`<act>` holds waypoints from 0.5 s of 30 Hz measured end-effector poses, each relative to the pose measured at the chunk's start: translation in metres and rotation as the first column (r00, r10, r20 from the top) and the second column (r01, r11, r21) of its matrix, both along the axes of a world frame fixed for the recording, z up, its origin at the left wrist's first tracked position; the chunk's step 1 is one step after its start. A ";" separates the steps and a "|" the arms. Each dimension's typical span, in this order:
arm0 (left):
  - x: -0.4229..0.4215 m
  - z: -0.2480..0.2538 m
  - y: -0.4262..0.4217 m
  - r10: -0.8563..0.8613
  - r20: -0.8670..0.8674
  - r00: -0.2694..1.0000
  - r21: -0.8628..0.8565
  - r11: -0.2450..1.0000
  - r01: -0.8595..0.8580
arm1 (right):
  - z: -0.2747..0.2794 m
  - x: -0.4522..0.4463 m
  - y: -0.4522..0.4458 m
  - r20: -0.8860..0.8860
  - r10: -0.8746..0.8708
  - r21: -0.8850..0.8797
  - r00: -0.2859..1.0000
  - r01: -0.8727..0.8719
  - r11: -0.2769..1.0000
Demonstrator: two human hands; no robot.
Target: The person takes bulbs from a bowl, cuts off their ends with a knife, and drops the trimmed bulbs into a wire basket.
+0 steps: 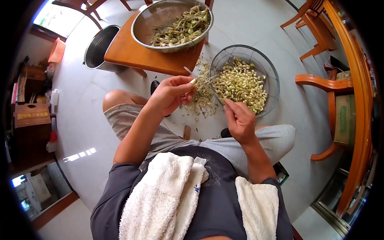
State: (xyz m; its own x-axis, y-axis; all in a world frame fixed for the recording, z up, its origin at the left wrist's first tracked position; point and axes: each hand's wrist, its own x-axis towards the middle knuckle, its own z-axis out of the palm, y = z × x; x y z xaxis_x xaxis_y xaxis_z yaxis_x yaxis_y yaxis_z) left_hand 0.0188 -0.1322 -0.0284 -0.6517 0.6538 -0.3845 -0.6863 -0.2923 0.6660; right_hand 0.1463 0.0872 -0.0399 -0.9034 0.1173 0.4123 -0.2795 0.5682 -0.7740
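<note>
Home, prob. dining rm (edges dark): orange-brown wooden seat (122,48), glossy pale floor tiles (86,112) around it, matching curved-arm wooden chair (322,81) to its R.

Both forearms (138,134) reach forward, hands (242,123) pinching, fingers (183,89) curled.

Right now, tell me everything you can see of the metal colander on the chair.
The colander is a wide, round, silvery bowl, metal by its look, with a finely perforated or mesh wall and a smooth, shiny rim. It stands open side up on the orange-brown chair seat, beyond the left hand. Greenish-white bulbs with stems lie heaped in it, leaving part of the inner wall bare. Neither hand touches it.
</note>
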 end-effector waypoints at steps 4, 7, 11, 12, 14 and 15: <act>0.006 -0.003 0.004 -0.005 -0.072 0.997 -0.071 0.997 0.000 | -0.006 0.001 0.002 -0.069 0.018 0.189 0.997 -0.004 0.982; 0.009 -0.011 0.007 0.003 -0.088 0.996 -0.100 0.995 -0.012 | -0.006 0.004 0.002 -0.029 0.026 0.240 0.999 -0.018 0.971; 0.013 -0.013 0.014 0.022 -0.106 0.994 -0.132 0.991 -0.036 | -0.010 0.004 0.003 -0.024 0.026 0.259 0.999 -0.019 0.966; 0.013 -0.014 0.015 0.025 -0.110 0.994 -0.127 0.991 -0.039 | -0.011 0.003 0.003 -0.041 0.027 0.266 0.999 -0.015 0.964; 0.013 -0.014 0.018 0.040 -0.121 0.992 -0.120 0.991 -0.055 | -0.013 0.003 0.003 -0.059 0.026 0.281 0.998 -0.008 0.960; 0.014 -0.014 0.019 0.054 -0.128 0.990 -0.118 0.991 -0.069 | -0.013 0.003 0.004 -0.062 0.025 0.288 0.998 -0.006 0.957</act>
